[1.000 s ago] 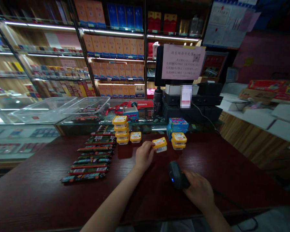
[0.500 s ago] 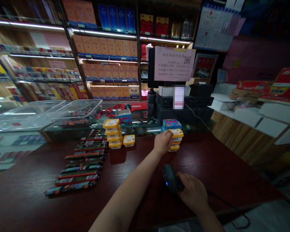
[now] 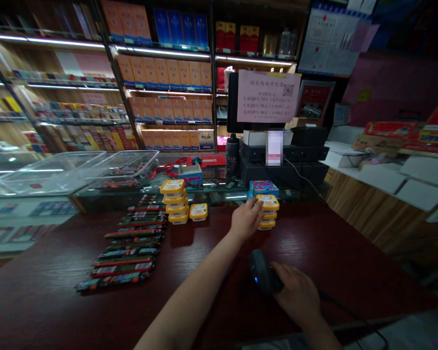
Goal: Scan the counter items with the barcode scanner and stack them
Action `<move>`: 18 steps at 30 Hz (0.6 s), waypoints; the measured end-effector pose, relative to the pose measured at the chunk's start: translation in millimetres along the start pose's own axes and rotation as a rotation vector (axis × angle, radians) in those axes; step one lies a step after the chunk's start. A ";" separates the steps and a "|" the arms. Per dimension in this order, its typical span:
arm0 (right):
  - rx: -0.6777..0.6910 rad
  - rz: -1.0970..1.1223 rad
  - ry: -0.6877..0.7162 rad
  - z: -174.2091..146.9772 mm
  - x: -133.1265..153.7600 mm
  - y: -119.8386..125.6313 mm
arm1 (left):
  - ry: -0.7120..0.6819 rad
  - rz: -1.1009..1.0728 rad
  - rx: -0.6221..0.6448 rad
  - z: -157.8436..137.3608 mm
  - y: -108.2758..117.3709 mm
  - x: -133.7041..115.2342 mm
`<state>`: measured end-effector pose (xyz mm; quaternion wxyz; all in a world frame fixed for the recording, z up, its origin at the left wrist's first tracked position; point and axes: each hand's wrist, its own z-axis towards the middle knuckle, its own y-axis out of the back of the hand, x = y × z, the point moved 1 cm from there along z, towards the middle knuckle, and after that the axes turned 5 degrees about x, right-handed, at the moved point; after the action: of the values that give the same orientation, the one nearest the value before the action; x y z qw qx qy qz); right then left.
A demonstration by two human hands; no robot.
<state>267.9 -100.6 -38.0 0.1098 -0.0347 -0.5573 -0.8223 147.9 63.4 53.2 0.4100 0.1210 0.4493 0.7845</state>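
Note:
My left hand [image 3: 246,218] is at the left side of the right-hand stack of yellow-lidded plastic tubs [image 3: 268,201]. Its fingers look loosened and slightly apart, by the top tub; whether they touch it I cannot tell. My right hand [image 3: 298,294] is wrapped round the handle of a black barcode scanner [image 3: 263,272] with a blue light, held low over the dark red desk [image 3: 219,311]. Further left stand a taller stack of similar tubs [image 3: 177,210] and one single tub [image 3: 198,212]. A row of slim dark packets [image 3: 127,250] lies beside them.
Behind the tubs are a small blue box [image 3: 263,187], an open-topped box [image 3: 190,175] and a black bottle [image 3: 232,155]. A monitor [image 3: 232,104] with a pink sign stands at the back. Clear plastic trays [image 3: 131,163] sit at left. The scanner's cable [image 3: 345,306] trails right.
The fingers of my left hand have loosened and spread at the tub stack. The view has shifted slightly, moving the scene right. My right hand still holds the scanner.

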 end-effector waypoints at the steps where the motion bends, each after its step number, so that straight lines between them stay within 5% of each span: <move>1: -0.004 0.002 0.003 -0.5 -0.4 -0.4 | 0.006 -0.014 -0.015 -6.6 2.3 4.2; 7: -0.013 0.018 0.038 -3.7 -5.7 -5.9 | 0.091 0.011 -0.048 -63.0 20.6 57.9; 11: -0.005 0.007 0.059 -4.8 -11.0 -8.6 | 0.359 0.196 -0.119 -97.3 33.9 102.0; 14: 0.009 -0.013 0.083 -5.6 -13.0 -8.6 | 0.544 0.309 -0.129 -111.0 38.2 125.0; 18: -0.008 -0.048 0.074 -6.2 -13.0 -7.6 | 0.574 0.289 -0.037 -113.6 35.1 138.8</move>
<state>279.4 -101.7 -49.6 0.1106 0.0085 -0.5503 -0.8276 -22.4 89.9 -7.8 0.1530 -0.0501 0.5102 0.8448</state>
